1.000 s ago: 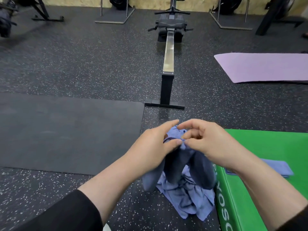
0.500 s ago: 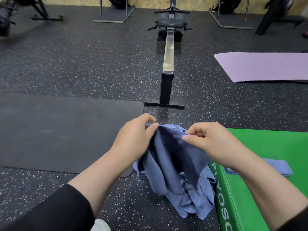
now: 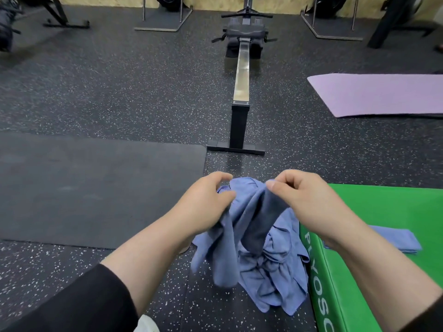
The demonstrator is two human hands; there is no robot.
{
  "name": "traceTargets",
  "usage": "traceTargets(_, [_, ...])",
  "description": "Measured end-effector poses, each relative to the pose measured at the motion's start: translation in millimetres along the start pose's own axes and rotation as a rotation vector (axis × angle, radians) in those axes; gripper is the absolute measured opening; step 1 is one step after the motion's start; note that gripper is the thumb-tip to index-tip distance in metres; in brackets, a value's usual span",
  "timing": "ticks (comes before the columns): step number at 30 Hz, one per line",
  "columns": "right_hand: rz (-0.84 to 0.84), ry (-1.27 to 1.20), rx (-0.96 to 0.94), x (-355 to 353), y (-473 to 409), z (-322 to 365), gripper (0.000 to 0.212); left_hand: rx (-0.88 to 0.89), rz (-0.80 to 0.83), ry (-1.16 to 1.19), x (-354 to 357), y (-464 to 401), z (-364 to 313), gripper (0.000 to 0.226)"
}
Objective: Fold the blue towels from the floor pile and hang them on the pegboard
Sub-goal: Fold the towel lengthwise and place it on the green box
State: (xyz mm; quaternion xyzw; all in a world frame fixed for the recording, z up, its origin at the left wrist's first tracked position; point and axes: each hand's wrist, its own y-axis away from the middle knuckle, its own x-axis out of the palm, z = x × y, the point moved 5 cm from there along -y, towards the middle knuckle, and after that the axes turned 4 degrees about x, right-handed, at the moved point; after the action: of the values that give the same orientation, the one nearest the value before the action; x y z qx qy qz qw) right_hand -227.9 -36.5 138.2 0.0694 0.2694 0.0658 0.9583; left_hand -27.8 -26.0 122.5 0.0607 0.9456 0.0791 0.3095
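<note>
A blue towel (image 3: 242,219) is held up over the floor pile (image 3: 275,283), pinched at its top edge by the left hand (image 3: 206,204) and the right hand (image 3: 299,200). A folded towel (image 3: 395,238) is laid on the green plyo box (image 3: 383,207) beside the pile

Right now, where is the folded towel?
Head view, lower right: the folded towel lies flat on the green plyo box, just beyond the right forearm.
</note>
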Motion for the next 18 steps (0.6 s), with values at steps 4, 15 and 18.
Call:
traceTargets(4, [0.009,-0.17,0.063,3.5,-0.9,-3.3,0.035,-0.075,0.018,0.153,5.5,3.2,0.3,0.051])
traceTargets(15, [0.163,-0.215,0.087,29.0,9.7,3.9,0.036,-0.144,-0.115,0.719,28.2,4.6,4.6,0.058])
traceTargets(18, [0.174,-0.234,0.092,31.3,8.0,0.9,0.036,-0.234,-0.124,0.88,30.5,6.9,1.1,0.026])
